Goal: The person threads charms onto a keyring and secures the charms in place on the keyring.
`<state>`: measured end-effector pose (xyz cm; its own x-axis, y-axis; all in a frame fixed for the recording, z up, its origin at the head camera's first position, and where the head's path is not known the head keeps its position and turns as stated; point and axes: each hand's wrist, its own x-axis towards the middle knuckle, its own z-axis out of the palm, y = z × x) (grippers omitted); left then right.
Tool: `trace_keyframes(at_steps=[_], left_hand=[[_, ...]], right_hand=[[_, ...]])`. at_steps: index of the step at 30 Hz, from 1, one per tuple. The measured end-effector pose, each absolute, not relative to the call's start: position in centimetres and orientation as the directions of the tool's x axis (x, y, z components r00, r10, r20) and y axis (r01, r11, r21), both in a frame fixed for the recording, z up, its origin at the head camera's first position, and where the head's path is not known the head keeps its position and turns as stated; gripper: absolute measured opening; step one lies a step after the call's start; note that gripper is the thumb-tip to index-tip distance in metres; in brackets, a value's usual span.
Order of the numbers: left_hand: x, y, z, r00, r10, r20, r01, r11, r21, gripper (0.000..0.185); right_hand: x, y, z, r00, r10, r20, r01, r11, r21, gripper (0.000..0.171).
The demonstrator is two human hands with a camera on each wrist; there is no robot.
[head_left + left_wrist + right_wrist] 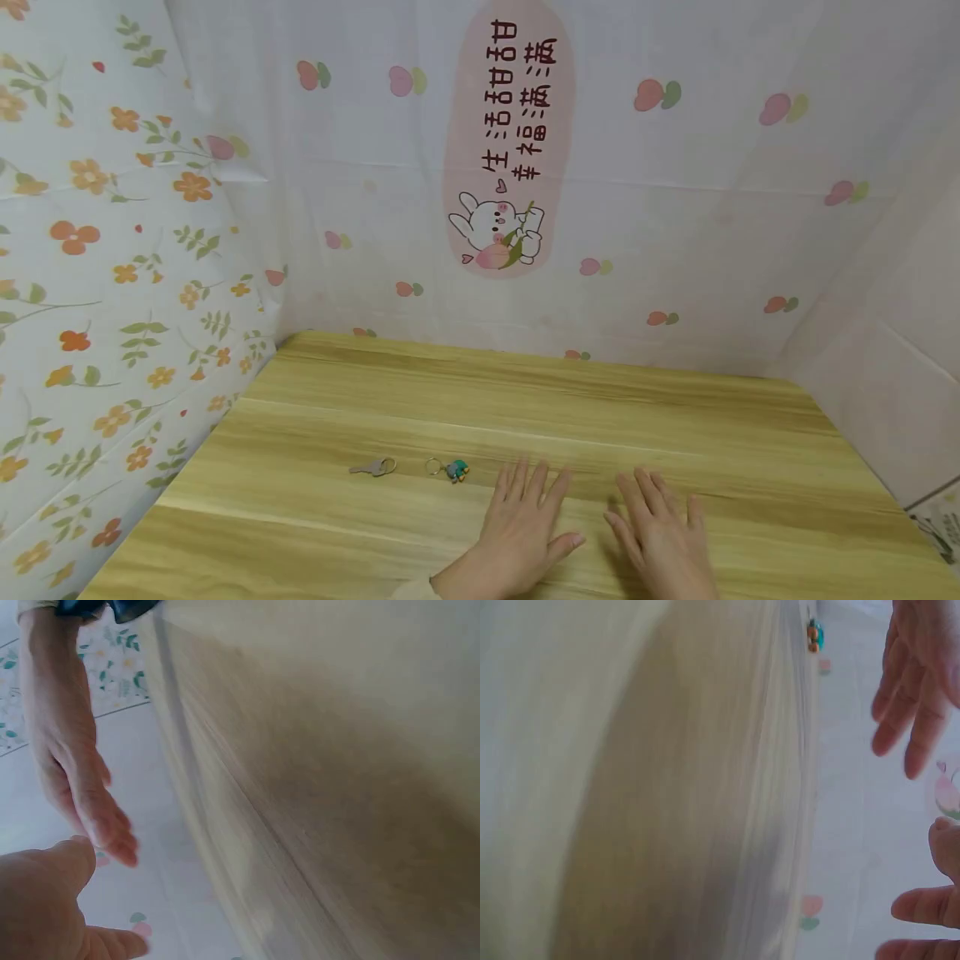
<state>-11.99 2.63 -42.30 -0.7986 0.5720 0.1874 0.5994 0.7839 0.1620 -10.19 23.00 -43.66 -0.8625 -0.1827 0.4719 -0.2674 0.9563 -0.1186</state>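
Observation:
In the head view, my left hand (521,529) is held palm down over the wooden table with fingers spread, and nothing is in it. To its right my right hand (662,533) hovers in a similar pose, fingers extended and holding nothing. Left of the left hand lies a small key ring with a teal and grey charm (456,471). Farther left is a metal key (367,468) with its own ring (388,465). The right wrist view catches the charm (814,636) small at the top, with the left hand (919,682) beside it.
The wood-grain table (525,400) reaches back to a white curtain (360,208) with fruit prints and a cartoon rabbit. A floral cloth (112,275) hangs along the left side, and a pale wall (885,333) borders the right.

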Motion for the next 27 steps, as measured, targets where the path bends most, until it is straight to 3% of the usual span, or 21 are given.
trace_keyframes(at_steps=[8,14,19,27], left_hand=[[-10.7,-1.3,-42.2,-0.841,0.513,0.175,0.541,0.809,0.231,0.056],[-10.4,-6.0,-41.9,-0.890,0.425,0.167,0.456,0.836,0.305,0.048],[-11.2,-10.6,-42.1,-0.946,0.278,0.165,0.320,0.870,0.375,0.036],[-13.9,-15.6,-43.0,-0.959,0.149,0.239,0.235,0.890,0.389,0.029]], right_hand=[[-10.5,19.7,-43.8,-0.750,-0.270,0.603,-0.432,0.891,-0.138,0.035],[-10.7,15.9,-43.3,-0.762,-0.301,0.574,-0.494,0.843,-0.214,0.028],[-11.5,12.7,-43.2,-0.726,-0.377,0.575,-0.594,0.766,-0.248,0.025],[-14.5,8.6,-43.7,-0.733,-0.447,0.513,-0.633,0.725,-0.273,0.020]])
